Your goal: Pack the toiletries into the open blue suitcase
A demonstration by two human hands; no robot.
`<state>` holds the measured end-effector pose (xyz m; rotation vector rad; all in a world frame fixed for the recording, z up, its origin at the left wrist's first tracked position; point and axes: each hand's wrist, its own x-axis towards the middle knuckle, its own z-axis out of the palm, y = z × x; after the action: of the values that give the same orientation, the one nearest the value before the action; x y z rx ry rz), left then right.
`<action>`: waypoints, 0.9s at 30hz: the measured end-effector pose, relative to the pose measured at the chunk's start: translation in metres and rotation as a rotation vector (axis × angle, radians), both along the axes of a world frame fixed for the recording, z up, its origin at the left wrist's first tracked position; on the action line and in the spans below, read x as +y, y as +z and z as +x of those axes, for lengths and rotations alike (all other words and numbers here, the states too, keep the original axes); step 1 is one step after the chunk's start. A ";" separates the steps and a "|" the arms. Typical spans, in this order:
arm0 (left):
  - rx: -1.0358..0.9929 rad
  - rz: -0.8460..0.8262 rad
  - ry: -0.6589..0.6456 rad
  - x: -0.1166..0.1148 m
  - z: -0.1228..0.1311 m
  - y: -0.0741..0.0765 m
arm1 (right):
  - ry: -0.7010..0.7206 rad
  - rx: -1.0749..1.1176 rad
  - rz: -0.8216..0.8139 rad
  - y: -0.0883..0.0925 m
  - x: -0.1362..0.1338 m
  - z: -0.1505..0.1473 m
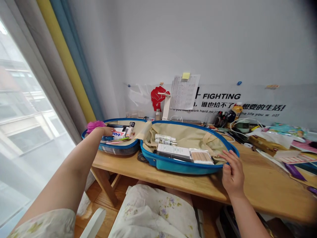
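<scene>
A blue suitcase (188, 169) with a beige lining lies opened flat on the wooden desk. My left hand (107, 131) reaches into its left half, beside a pink mesh bath puff (95, 125) and a white toothpaste box (118, 134); most of its fingers are hidden. My right hand (232, 172) grips the rim at the right end, fingers over the inner side and thumb outside. In the right half lie white bottles (165, 138), a white box (173, 150) and a clear pack of cotton swabs (201, 156).
The desk (257, 178) extends right, with a yellow-labelled bottle (236, 111), cables, a brown pouch (264, 143) and papers. A small bottle (158, 114) stands behind the suitcase. Curtains (59, 59) and a window are on the left. A white chair arm (94, 223) is below.
</scene>
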<state>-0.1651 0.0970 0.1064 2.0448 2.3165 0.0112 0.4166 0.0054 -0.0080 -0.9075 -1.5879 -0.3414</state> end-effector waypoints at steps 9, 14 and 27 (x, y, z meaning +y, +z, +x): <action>0.148 -0.259 -0.004 0.020 0.014 0.003 | -0.010 0.021 -0.021 0.000 0.000 0.000; 0.102 -0.271 -0.081 0.022 0.020 -0.001 | -0.019 0.023 -0.023 0.002 -0.001 -0.001; 0.101 0.068 0.014 0.001 -0.009 0.042 | -0.002 0.011 -0.015 0.000 0.000 0.000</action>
<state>-0.1745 0.0984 0.1485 2.1080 2.4216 -0.0132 0.4162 0.0057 -0.0076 -0.9211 -1.5811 -0.3262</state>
